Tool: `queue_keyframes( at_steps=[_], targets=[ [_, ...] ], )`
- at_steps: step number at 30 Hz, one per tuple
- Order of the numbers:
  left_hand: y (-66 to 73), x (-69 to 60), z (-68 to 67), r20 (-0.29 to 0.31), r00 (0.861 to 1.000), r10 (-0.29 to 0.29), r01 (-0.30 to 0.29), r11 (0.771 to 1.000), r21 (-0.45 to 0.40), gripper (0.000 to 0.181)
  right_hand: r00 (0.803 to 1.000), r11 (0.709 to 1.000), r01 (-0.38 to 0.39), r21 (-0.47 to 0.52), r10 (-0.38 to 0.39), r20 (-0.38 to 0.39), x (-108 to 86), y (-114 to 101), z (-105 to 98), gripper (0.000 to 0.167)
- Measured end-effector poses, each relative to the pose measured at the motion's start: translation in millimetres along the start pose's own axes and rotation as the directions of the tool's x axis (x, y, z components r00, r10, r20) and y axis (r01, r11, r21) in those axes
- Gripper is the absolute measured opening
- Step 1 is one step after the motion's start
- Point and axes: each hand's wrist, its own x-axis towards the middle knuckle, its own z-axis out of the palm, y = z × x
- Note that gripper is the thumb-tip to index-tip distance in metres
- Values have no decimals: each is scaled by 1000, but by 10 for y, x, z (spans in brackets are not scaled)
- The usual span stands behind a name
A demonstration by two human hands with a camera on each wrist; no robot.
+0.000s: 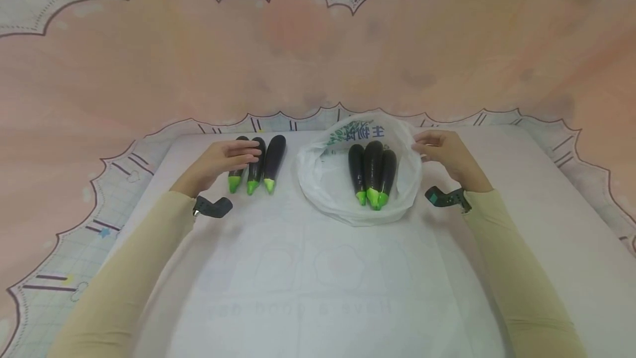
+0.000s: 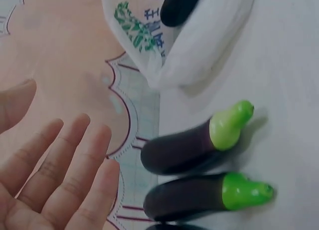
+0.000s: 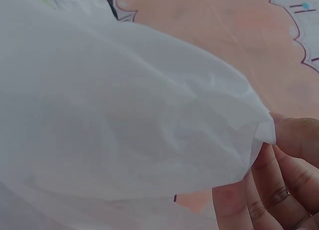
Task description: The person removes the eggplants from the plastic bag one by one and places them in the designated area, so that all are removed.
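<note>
Three dark eggplants with green stem ends lie side by side on the left in the head view: a right one [image 1: 275,158], a middle one [image 1: 255,171] and a left one [image 1: 235,181]. My left hand [image 1: 218,160] hovers over the left two, partly covering them. Its fingers [image 2: 72,180] are extended and hold nothing. Right of them stands a white plastic bag [image 1: 313,184], mouth wide, with green and blue print. Inside it rests a bunch of three eggplants [image 1: 372,166]. My right hand [image 1: 444,153] pinches the bag's right rim between thumb and fingers [image 3: 299,140].
The bag and eggplants are on a white-covered table [image 1: 308,280] with faint printed shapes. Behind it hangs a peach cloth [image 1: 298,59] with a scalloped border. Dark wrist devices [image 1: 212,207] sit at both cuffs.
</note>
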Motion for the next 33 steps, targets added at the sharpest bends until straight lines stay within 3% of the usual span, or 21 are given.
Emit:
queue_keyframes(
  at_steps=[4,15,21,33],
  targets=[
    [97,47,97,6,1000,2,-2,1000,17,55,1000,1000,-6,22,6,-6,4,-13,2,38],
    [232,277,374,14,1000,-8,7,999,51,48,1000,999,-13,-41,13,-1,-37,-49,2,40],
    [298,395,562,21,1000,23,-24,997,72,46,1000,999,-13,-52,12,-3,-18,-29,1,40],
    [323,680,875,47,999,-10,5,995,104,44,1000,1000,-17,-16,17,-5,-19,-50,20,39]
  ],
)
